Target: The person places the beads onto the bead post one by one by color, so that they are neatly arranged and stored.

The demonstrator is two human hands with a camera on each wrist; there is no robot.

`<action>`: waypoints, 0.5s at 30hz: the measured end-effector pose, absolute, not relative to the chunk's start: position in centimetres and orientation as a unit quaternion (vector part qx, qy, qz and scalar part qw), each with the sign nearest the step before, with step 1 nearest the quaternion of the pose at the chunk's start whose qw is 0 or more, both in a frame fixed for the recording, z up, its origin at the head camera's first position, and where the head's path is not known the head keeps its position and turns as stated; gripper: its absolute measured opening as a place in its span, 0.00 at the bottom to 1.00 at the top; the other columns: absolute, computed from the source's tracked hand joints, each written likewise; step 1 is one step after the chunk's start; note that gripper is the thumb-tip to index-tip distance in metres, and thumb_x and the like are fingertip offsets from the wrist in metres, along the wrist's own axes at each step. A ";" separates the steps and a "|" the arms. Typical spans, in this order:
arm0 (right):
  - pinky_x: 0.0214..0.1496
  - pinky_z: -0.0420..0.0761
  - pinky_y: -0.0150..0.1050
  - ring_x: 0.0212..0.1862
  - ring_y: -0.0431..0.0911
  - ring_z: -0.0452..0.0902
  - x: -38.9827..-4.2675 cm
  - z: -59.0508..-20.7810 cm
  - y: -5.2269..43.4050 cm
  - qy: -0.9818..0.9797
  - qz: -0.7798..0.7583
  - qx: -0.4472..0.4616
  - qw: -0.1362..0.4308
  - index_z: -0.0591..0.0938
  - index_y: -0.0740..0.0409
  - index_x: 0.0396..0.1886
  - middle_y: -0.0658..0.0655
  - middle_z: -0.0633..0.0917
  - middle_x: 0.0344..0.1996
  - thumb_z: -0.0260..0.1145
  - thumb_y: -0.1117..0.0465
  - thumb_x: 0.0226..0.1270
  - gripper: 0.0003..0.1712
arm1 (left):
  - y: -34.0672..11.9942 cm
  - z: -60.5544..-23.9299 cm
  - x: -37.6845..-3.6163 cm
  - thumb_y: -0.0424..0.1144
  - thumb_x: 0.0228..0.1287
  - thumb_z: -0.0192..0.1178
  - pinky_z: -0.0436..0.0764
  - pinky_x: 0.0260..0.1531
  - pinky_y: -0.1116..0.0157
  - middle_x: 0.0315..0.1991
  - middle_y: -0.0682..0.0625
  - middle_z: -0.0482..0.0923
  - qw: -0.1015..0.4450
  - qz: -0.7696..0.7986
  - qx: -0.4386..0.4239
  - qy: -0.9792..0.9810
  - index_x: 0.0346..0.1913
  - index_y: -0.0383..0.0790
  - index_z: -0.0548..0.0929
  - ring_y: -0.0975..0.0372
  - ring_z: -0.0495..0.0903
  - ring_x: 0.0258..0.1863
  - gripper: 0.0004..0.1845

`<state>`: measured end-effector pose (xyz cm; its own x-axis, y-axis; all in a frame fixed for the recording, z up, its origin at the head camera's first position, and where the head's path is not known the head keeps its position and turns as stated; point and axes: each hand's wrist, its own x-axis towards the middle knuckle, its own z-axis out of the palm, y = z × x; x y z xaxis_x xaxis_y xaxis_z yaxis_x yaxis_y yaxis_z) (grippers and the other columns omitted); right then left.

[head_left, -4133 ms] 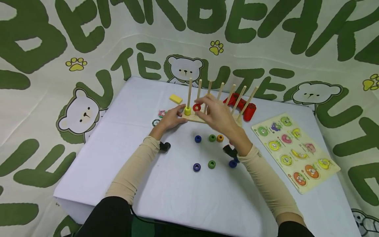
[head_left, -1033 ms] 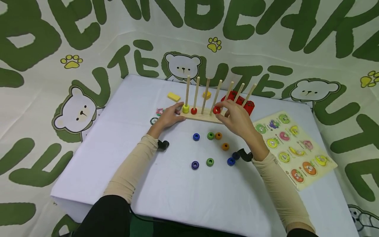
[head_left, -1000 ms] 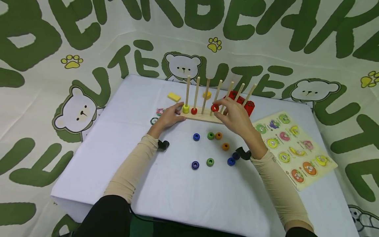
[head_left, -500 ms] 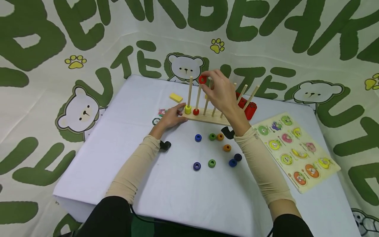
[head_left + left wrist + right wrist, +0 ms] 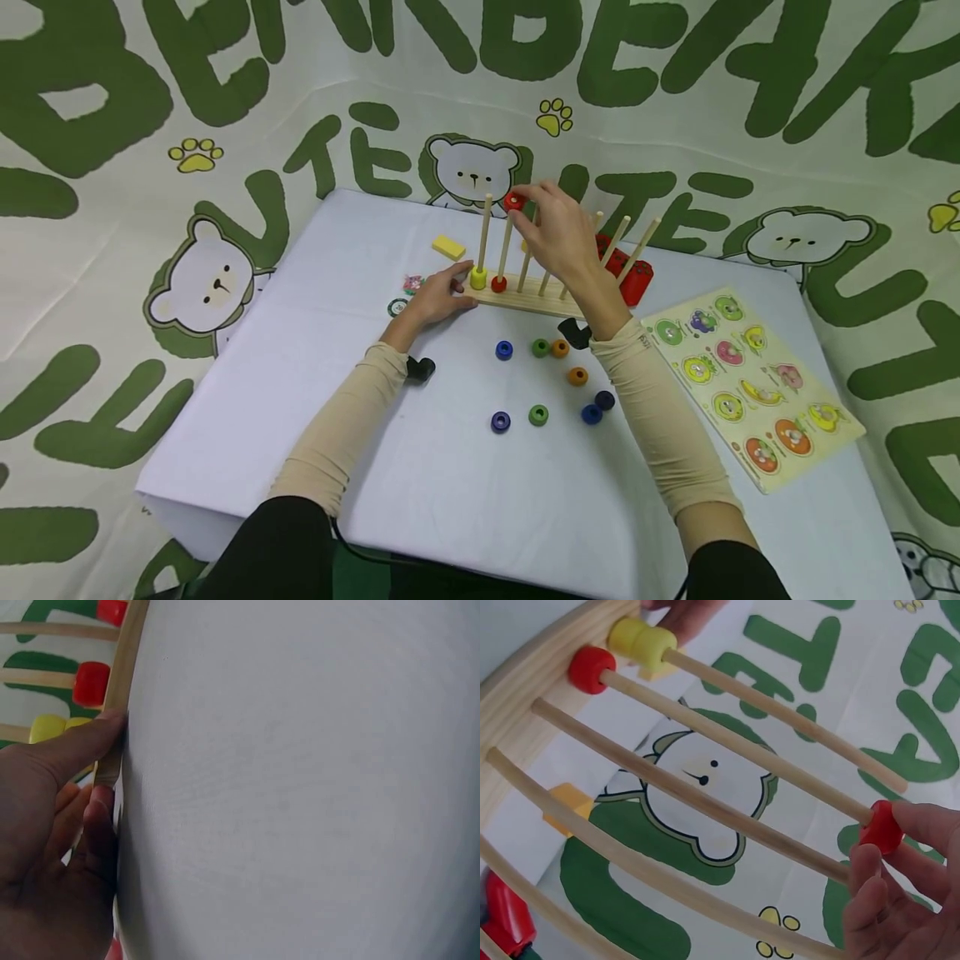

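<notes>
Spanning the worktop (image 5: 420, 492): peg rack (image 5: 534, 293), base steadied by left hand (image 5: 438, 300), its fingers resting straight along the edge. Red ring (image 5: 513, 201), pinched by right hand (image 5: 558, 237) fingers at the second peg's tip. Risk: ring tilted off-axis could be jammed or dropped.

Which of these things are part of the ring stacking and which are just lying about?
In use: peg rack; red ring pinched by right hand at the second peg's tip; left hand steadying the rack; yellow ring and red ring already on pegs; loose rings on table.

Lying about: puzzle board; yellow block; red toy.
</notes>
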<state>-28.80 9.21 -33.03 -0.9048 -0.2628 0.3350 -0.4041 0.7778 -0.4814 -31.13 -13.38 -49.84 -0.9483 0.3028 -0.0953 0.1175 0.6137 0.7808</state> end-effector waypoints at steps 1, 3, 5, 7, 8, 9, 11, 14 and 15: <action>0.34 0.76 0.41 0.38 0.49 0.79 -28.8 -33.1 9.2 -0.936 0.279 0.177 0.120 0.82 0.54 0.71 0.57 0.83 0.61 0.66 0.54 0.82 0.24 | -13.4 -49.9 -31.1 0.40 0.71 0.73 0.77 0.59 0.50 0.52 0.39 0.80 0.110 0.423 0.117 0.892 0.85 0.45 0.63 0.50 0.77 0.52 0.44; 0.35 0.77 0.42 0.39 0.49 0.79 -28.8 -33.2 9.1 -0.938 0.276 0.175 0.111 0.82 0.54 0.72 0.58 0.83 0.62 0.65 0.54 0.82 0.24 | -13.4 -49.9 -31.0 0.40 0.70 0.73 0.77 0.59 0.51 0.52 0.40 0.80 0.112 0.423 0.115 0.892 0.85 0.45 0.63 0.51 0.77 0.52 0.44; 0.36 0.78 0.42 0.39 0.50 0.79 -28.8 -33.4 9.1 -0.940 0.274 0.173 0.105 0.81 0.53 0.72 0.58 0.83 0.63 0.65 0.53 0.82 0.24 | -13.4 -49.8 -30.9 0.40 0.70 0.73 0.77 0.59 0.51 0.53 0.40 0.80 0.113 0.421 0.115 0.892 0.85 0.45 0.62 0.51 0.77 0.52 0.45; 0.36 0.78 0.42 0.39 0.50 0.79 -28.8 -33.4 9.1 -0.941 0.272 0.172 0.103 0.81 0.53 0.73 0.58 0.83 0.64 0.65 0.53 0.82 0.25 | -13.4 -49.8 -30.8 0.40 0.70 0.73 0.77 0.60 0.51 0.53 0.39 0.80 0.115 0.421 0.114 0.892 0.85 0.45 0.62 0.51 0.77 0.53 0.45; 0.36 0.77 0.42 0.39 0.50 0.79 -28.8 -33.4 9.1 -0.941 0.272 0.172 0.103 0.81 0.53 0.73 0.58 0.83 0.64 0.65 0.53 0.82 0.25 | -13.4 -49.8 -30.8 0.40 0.70 0.73 0.77 0.60 0.50 0.53 0.39 0.80 0.115 0.422 0.114 0.892 0.85 0.45 0.62 0.51 0.77 0.53 0.45; 0.36 0.77 0.42 0.39 0.50 0.79 -28.9 -33.5 9.1 -0.941 0.272 0.173 0.104 0.81 0.54 0.73 0.57 0.83 0.64 0.65 0.53 0.82 0.25 | -13.4 -49.8 -30.8 0.40 0.70 0.73 0.77 0.60 0.50 0.53 0.39 0.80 0.115 0.422 0.114 0.892 0.85 0.45 0.62 0.50 0.77 0.53 0.45; 0.35 0.77 0.42 0.39 0.49 0.80 -28.9 -33.5 9.2 -0.941 0.272 0.173 0.105 0.80 0.54 0.73 0.57 0.83 0.65 0.65 0.53 0.82 0.26 | -13.5 -49.8 -30.9 0.41 0.70 0.73 0.77 0.60 0.50 0.53 0.40 0.80 0.115 0.421 0.115 0.892 0.85 0.45 0.62 0.51 0.77 0.53 0.45; 0.35 0.77 0.43 0.41 0.49 0.81 -28.7 -33.4 9.5 -0.940 0.274 0.175 0.107 0.79 0.55 0.75 0.57 0.81 0.67 0.66 0.53 0.81 0.27 | -13.5 -49.9 -31.0 0.41 0.70 0.73 0.77 0.61 0.50 0.53 0.40 0.80 0.112 0.421 0.117 0.892 0.85 0.45 0.62 0.51 0.77 0.53 0.45; 0.36 0.78 0.42 0.41 0.49 0.82 -28.6 -33.4 9.7 -0.939 0.276 0.175 0.112 0.78 0.55 0.75 0.57 0.81 0.68 0.66 0.53 0.81 0.28 | -13.4 -49.9 -31.0 0.41 0.70 0.73 0.77 0.61 0.50 0.53 0.40 0.80 0.112 0.420 0.118 0.893 0.85 0.45 0.62 0.51 0.77 0.53 0.45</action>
<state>-28.59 9.66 -33.43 -0.9137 -0.2665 0.3067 -0.3900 0.7870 -0.4780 -31.02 -13.45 -49.91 -0.9471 0.3052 -0.0996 0.1177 0.6188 0.7767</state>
